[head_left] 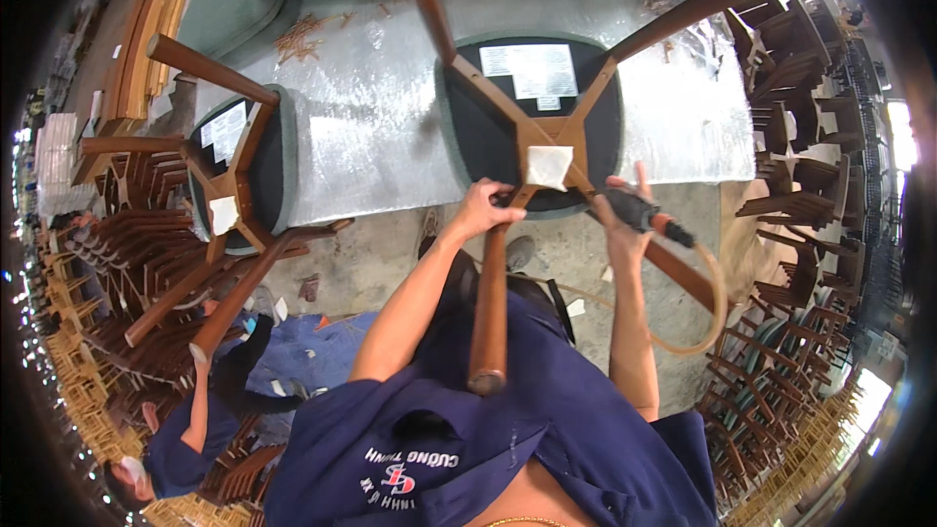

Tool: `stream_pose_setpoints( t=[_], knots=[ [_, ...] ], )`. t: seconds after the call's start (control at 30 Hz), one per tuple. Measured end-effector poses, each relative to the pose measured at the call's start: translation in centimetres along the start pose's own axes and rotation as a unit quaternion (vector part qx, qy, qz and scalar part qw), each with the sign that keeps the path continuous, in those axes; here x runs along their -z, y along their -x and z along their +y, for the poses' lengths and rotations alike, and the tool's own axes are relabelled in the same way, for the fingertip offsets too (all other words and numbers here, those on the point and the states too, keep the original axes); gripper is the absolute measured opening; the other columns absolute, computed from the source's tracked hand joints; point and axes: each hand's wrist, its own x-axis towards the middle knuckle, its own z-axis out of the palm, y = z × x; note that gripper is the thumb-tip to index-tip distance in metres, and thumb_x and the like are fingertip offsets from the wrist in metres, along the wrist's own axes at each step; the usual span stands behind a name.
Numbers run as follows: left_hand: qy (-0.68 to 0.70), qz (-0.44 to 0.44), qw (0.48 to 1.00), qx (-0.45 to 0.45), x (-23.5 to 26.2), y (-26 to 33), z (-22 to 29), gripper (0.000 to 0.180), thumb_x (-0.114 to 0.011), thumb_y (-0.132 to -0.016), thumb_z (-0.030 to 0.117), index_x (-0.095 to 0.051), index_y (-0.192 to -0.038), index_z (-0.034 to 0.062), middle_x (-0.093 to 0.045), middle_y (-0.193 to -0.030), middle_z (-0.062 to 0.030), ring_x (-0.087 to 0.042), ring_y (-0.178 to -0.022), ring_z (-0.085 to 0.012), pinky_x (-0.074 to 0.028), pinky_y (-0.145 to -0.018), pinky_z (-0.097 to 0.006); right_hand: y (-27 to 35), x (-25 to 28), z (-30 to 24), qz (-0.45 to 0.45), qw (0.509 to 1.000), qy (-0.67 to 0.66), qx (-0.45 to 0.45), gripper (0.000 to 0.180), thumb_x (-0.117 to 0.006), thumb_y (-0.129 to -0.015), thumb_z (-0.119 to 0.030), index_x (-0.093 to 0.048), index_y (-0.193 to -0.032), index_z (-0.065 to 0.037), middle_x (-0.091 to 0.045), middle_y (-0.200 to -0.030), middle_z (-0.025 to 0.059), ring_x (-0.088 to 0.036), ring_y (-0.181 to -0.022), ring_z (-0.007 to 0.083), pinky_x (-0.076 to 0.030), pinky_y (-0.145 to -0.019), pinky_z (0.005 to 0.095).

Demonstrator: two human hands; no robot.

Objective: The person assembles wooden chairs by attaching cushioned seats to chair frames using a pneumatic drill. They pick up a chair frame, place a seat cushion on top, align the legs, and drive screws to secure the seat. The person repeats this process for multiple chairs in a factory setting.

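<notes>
An upside-down chair [527,120] with a dark underside, wooden cross frame and brown legs lies in front of me. My left hand [481,212] is closed around the top of its nearest leg [491,303], where the leg meets the frame. In my right hand [625,220] is a dark air tool [634,209], held beside the frame with one finger stretched out. An orange fitting joins it to a pale looping hose [720,298]. The tool's tip is hidden. A white paper sheet [549,166] lies on the frame's centre.
A second upturned chair [285,151] stands at the left. Both rest on a plastic-covered table [361,171], with a pile of small brown pieces [303,37] and green upholstered seats [234,0] beyond. Stacked wooden chair frames line both sides. A co-worker [185,429] is at lower left.
</notes>
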Motion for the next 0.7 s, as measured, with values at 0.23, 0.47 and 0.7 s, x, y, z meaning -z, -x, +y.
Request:
stream_pose_setpoints(
  t=[0.23,0.47,0.7],
  knots=[
    [0.26,0.325,0.909,-0.008,11.6,-10.1,-0.6,0.05,-0.053,-0.108,0.047,-0.075,-0.093,0.0044,-0.075,-0.088,-0.0036,-0.067,-0.082,-0.0147,-0.051,-0.073,-0.034,0.9,-3.0,-3.4,0.131,0.989,0.038,-0.052,0.097,-0.082,-0.083,-0.001,-0.032,-0.165,-0.002,-0.074,-0.116,0.0096,-0.069,-0.102,0.0169,-0.055,-0.098,0.0346],
    [0.275,0.18,0.939,-0.099,16.3,-21.3,-0.9,0.061,-0.036,-0.114,0.043,-0.069,-0.135,-0.0042,-0.073,-0.131,-0.0138,-0.06,-0.128,-0.0226,-0.036,-0.116,-0.037,0.5,-4.4,-1.9,0.278,0.955,-0.033,-0.095,0.067,-0.077,-0.085,-0.006,-0.048,-0.145,-0.009,-0.067,-0.127,0.0127,-0.068,-0.121,0.0282,-0.061,-0.096,0.0456],
    [0.219,0.246,0.933,-0.146,15.3,-24.2,-3.3,0.04,-0.043,-0.099,0.022,-0.074,-0.093,-0.0028,-0.074,-0.091,-0.0127,-0.066,-0.106,-0.0241,-0.034,-0.125,-0.049,0.2,-7.1,-2.6,0.323,0.942,-0.005,-0.089,0.067,-0.078,-0.086,-0.006,-0.044,-0.143,-0.006,-0.065,-0.128,0.0146,-0.066,-0.126,0.0324,-0.058,-0.105,0.048]
  ],
)
